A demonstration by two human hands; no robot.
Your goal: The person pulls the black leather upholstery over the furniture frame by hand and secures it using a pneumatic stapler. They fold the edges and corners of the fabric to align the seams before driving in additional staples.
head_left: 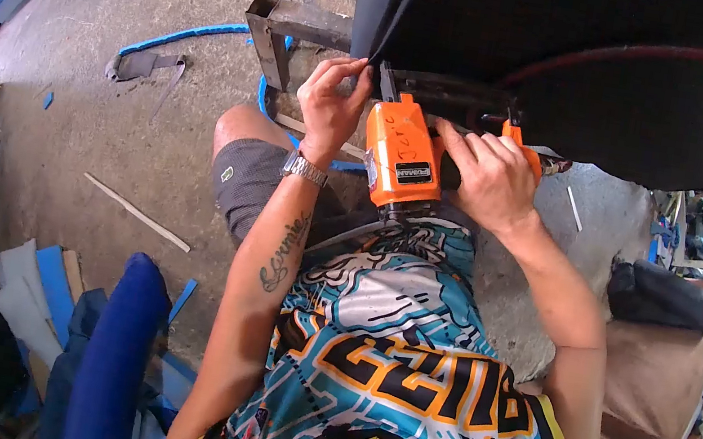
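My right hand (pixel 496 177) is wrapped round the handle of an orange staple gun (pixel 404 150). The gun's narrow nose points away from me, up against the lower edge of a large piece covered in black fabric (pixel 462 27). Close beside the nose, my left hand (pixel 333 99) pinches the edge of that black fabric between thumb and fingers. A red line of trim (pixel 631 54) curves across the dark piece. The exact spot where the nose meets the fabric is hard to make out.
A wooden frame (pixel 307 27) stands behind my left hand. Blue strips (pixel 183 37) and a thin wood stick (pixel 137 212) lie on the concrete floor. Blue rolled material (pixel 114 348) and scraps (pixel 26 298) are at lower left; brown sheet material (pixel 654 383) is at right.
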